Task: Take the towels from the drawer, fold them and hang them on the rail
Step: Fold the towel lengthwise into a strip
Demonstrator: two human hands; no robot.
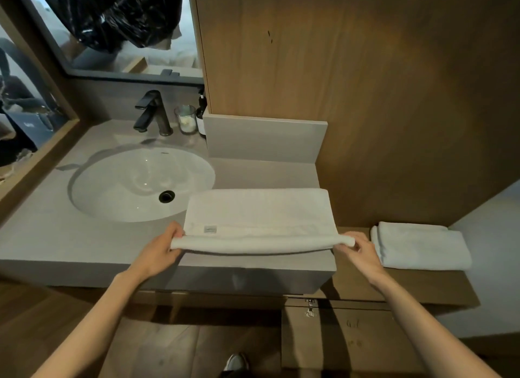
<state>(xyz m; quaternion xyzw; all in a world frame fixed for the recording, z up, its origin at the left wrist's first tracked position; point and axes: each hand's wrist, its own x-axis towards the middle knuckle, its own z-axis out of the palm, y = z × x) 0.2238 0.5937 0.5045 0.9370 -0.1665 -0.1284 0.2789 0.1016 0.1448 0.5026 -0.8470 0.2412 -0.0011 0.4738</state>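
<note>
The white terry towel (259, 217) was laid flat on the grey stone counter (84, 237), just right of the white oval basin (140, 180), its right end reaching the counter's end. Its near edge, a soft rounded fold, was gripped at both ends. The left hand (160, 251) was closed on the left corner with the thumb on top. The right hand (360, 251) was pinching the right corner between thumb and fingertips. That edge was raised a little off the counter and sagged slightly in the middle.

The step in hand was judged to be a fold along the length. For a clean result, the two corners would need to be carried at equal height and speed. The near edge would have to be set parallel to the far one and the slack in the middle drawn out. The small grey label (210, 229) near the left corner would best be tucked inside.

The cloth looked thick, looped and limp, so creases could be expected to stay rounded, not sharp. The counter was matt and smooth, and little drag was expected.

A second white towel (419, 245), already folded into a plump rectangle, was lying on the lower brown wooden ledge (408, 284) to the right, near the right hand. No rail could be seen, so hanging was taken to be a step not yet reached.
</note>
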